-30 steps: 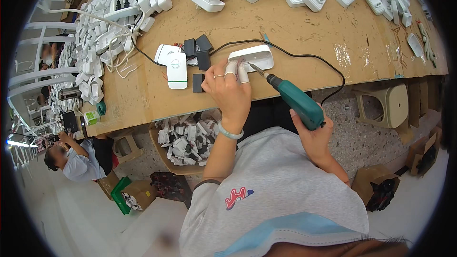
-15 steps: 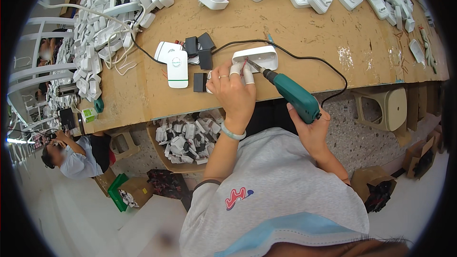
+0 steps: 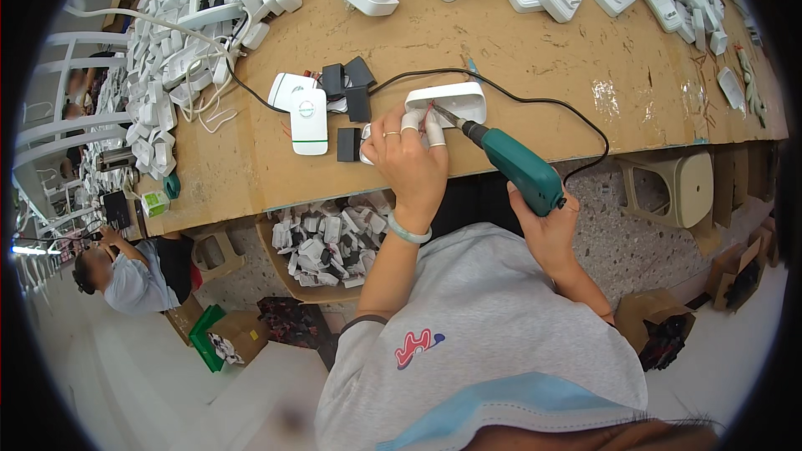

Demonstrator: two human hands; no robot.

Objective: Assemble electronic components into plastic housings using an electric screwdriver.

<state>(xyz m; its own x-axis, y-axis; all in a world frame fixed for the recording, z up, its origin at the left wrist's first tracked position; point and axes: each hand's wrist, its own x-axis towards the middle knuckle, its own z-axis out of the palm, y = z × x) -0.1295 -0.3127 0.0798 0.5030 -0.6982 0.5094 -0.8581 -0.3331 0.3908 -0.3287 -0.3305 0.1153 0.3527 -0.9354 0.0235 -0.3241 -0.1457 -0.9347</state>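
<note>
My left hand reaches over a white plastic housing at the table's front edge, white finger cots on its fingertips. Those fingers pinch thin red wires inside the open shell. In my right hand, closed round the handle's rear end, is a green corded soldering gun. Its metal tip slants down to the left into the shell, close by the wires and the left fingertips. The exact contact at the tip is too small to tell.
Left of my hand lie white covers and several black blocks. A black cord loops across the table. White plug housings are heaped behind. Below the edge stand a box of parts and a stool. A co-worker sits at far left.
Both hands and the soldering gun hold almost the same place. The whole view has shifted very slightly; nothing was let go or picked up.
</note>
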